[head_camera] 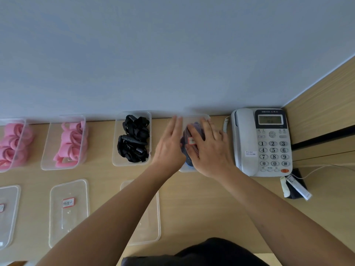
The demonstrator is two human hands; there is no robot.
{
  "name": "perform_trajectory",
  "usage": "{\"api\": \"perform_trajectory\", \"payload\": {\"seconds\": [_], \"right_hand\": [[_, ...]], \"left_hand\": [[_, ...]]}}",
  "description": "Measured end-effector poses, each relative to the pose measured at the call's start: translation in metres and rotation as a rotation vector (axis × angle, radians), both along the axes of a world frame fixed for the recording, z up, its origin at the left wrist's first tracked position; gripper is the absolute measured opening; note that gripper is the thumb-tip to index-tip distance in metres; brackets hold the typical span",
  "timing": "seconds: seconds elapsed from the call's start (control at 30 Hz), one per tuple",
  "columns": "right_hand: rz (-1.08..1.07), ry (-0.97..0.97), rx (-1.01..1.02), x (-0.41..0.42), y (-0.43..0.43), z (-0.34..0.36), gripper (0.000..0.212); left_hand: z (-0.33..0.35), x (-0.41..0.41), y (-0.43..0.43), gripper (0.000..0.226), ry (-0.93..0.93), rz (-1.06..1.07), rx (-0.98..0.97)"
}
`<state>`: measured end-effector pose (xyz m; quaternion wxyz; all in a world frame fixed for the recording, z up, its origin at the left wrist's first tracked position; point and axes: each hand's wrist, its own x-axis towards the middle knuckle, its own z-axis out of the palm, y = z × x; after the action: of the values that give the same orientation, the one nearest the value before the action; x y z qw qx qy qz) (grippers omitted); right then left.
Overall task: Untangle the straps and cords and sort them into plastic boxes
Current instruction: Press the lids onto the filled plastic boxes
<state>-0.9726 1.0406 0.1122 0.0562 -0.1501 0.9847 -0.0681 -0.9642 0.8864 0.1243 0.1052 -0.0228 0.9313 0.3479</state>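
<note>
Forearms (pixel 119 208) forward | left hand (pixel 171 144), right hand (pixel 210 150): fingers straight, flat on labelled lid (pixel 192 140) of cord box (pixel 187 169) | likely light, springy plastic; press at rims

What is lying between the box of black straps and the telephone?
In the head view, one more plastic box with dark cords inside stands there; the left hand and the right hand touch it.
</note>
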Motion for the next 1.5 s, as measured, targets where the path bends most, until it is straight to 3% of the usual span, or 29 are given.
{"api": "perform_trajectory", "payload": {"seconds": [0.07,0.2,0.33,0.43,0.5,0.6,0.73,0.97,1.17,1.4,1.5], "right_hand": [[0.01,0.008,-0.01,0.0,0.001,0.0,0.057],[0.007,0.006,-0.059,0.0,0.002,-0.004,0.056],[-0.006,0.0,-0.1,-0.001,0.0,-0.005,0.055],[-0.012,-0.028,-0.147,0.0,0.001,-0.005,0.056],[0.003,-0.046,-0.173,-0.001,0.005,-0.005,0.058],[0.055,-0.036,-0.112,-0.006,0.015,-0.002,0.063],[0.103,-0.026,-0.053,-0.01,0.02,-0.001,0.065],[0.137,-0.097,-0.146,-0.022,0.018,-0.009,0.067],[0.138,-0.064,-0.068,-0.023,0.014,-0.011,0.085],[0.092,-0.109,-0.077,0.001,0.016,-0.015,0.081],[0.1,-0.101,-0.065,0.008,0.019,-0.017,0.093]], "left_hand": [[-0.005,0.005,-0.002,0.066,0.024,-0.127,-0.033],[-0.007,0.001,-0.009,0.079,-0.006,-0.204,-0.136],[-0.006,-0.006,-0.018,0.063,-0.049,-0.247,-0.17],[0.005,-0.015,-0.025,0.067,-0.114,-0.338,-0.251],[0.015,-0.023,-0.029,0.086,-0.156,-0.453,-0.352],[0.021,-0.028,-0.032,0.137,-0.205,-0.617,-0.488],[0.017,-0.021,-0.03,0.156,-0.153,-0.623,-0.523],[0.011,-0.032,-0.031,0.162,-0.149,-0.6,-0.489],[0.011,-0.033,-0.033,0.164,-0.16,-0.613,-0.499],[0.019,-0.022,-0.034,0.153,-0.148,-0.6,-0.532],[0.018,-0.019,-0.038,0.146,-0.12,-0.618,-0.575]]}}
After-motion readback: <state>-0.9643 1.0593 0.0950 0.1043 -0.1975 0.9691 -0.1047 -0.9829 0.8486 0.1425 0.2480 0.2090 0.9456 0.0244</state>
